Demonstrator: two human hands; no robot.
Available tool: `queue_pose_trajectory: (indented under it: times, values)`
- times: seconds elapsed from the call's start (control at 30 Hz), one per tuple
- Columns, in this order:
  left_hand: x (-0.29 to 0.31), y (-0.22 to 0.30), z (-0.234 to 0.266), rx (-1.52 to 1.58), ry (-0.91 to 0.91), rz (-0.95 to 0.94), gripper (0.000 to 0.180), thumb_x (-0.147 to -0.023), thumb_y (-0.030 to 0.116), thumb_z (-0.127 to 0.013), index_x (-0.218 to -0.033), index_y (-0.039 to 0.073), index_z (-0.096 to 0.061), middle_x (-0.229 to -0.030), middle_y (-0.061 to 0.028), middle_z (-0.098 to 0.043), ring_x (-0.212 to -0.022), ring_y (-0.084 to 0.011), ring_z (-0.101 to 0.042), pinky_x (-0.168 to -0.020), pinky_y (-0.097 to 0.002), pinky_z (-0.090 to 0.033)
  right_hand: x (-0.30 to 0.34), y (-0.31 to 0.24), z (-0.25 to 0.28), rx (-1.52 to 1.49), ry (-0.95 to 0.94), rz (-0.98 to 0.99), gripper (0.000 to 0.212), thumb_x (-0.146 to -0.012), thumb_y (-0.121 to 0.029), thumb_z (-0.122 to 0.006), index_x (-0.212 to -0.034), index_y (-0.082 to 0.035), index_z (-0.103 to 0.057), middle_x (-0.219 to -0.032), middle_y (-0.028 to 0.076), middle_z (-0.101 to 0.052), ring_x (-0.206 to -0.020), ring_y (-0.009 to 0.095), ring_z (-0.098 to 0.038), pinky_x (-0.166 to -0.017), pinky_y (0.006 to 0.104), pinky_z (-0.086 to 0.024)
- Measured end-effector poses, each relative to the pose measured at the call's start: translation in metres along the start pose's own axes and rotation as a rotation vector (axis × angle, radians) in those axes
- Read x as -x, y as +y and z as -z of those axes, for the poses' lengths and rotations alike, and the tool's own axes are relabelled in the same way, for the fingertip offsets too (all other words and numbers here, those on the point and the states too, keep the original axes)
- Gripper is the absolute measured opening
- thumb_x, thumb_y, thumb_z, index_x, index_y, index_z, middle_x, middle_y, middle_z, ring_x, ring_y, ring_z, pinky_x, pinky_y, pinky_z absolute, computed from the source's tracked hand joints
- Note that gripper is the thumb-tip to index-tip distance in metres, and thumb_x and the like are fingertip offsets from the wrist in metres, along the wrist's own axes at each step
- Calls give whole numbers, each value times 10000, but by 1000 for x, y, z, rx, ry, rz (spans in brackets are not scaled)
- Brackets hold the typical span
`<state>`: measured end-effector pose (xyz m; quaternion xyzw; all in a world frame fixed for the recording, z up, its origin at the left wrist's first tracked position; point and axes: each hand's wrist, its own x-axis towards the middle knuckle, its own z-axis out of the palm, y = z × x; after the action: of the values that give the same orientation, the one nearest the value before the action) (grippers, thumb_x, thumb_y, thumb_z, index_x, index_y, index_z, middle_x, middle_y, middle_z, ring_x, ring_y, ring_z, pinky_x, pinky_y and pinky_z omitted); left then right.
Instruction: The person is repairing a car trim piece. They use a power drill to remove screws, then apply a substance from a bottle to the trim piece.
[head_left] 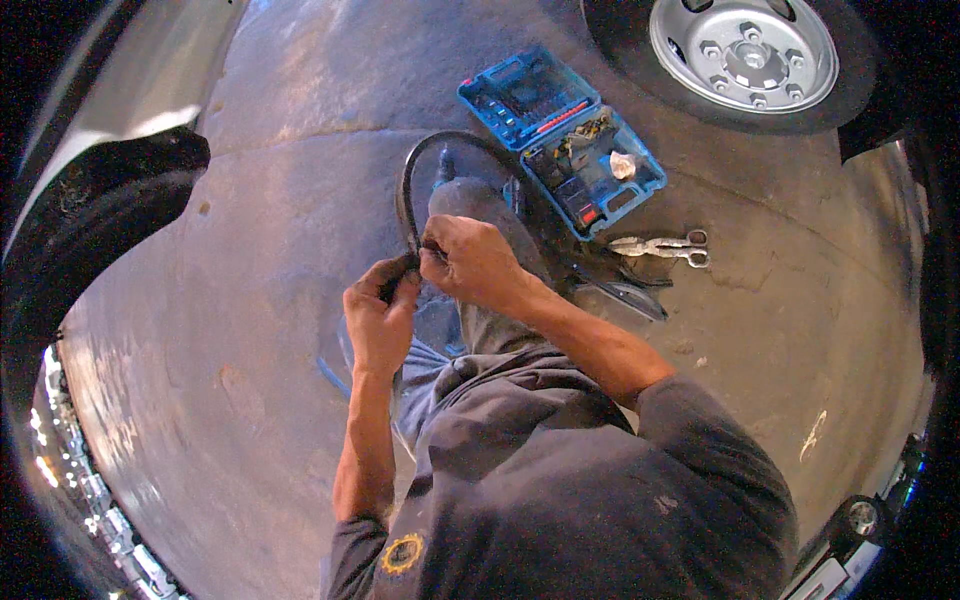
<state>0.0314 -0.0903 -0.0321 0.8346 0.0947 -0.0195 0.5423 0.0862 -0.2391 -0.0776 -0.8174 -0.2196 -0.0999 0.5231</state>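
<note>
Black curved strip point(405, 190), looping toward twelve o'clock; pinched in left hand point(378, 318), fingers curled nearly closed, and in right hand point(468, 258), fingertips together. Near end hidden by fingers; cannot make out its shape, nor trace the far end past the bent knee point(468, 203) at one o'clock. Partly behind that knee, pointed tool point(445, 165), hard to identify. At two o'clock, open blue case point(645, 178); farther out, wheel point(750, 60) cropped by the top edge. At three, metal shears point(660, 246) on floor point(220, 380). At ten, dark vehicle edge point(140, 185), cut off.
</note>
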Motion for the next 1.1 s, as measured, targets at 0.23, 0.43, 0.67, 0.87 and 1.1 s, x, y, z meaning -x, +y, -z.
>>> queue_pose_trajectory:
  times: [0.23,0.43,0.67,0.87,1.1]
  values:
    - [16,11,-10,-157,-84,-114,213,-821,-1,-613,-1027,-17,-664,-856,-101,-657,-735,-163,-610,-683,-288,-485,17,2,6,-7,-70,-192,169,-776,-169,-642,-826,-28,-564,-741,208,-626,-720,413,-634,-634,472,-499]
    - [17,0,-26,-250,-79,-225,170,-825,3,-630,-991,-1,-667,-812,-102,-650,-708,-146,-595,-641,-290,-478,29,6,16,-55,-122,-318,191,-801,-188,-640,-840,-7,-591,-764,230,-647,-740,411,-654,-647,469,-507]
    - [0,-7,-35,-177,-55,-195,239,-836,-30,-585,-1061,-44,-662,-922,-135,-716,-824,-151,-664,-755,-297,-524,31,5,23,-64,-117,-303,139,-848,-126,-611,-898,4,-598,-812,220,-656,-776,394,-660,-667,428,-510]
    - [-12,-7,-46,-18,-62,-163,255,-831,-43,-579,-1073,-51,-658,-918,-121,-719,-822,-141,-656,-763,-293,-525,33,-3,24,118,-78,-237,155,-839,-95,-581,-971,-16,-588,-871,216,-637,-810,426,-628,-703,494,-499]
    - [-34,-17,-29,182,-158,-66,289,-864,6,-539,-1129,-63,-630,-955,-112,-702,-863,-156,-635,-802,-297,-497,28,-7,12,148,-32,-32,261,-834,-56,-565,-1086,7,-593,-884,169,-649,-789,377,-648,-703,456,-524]
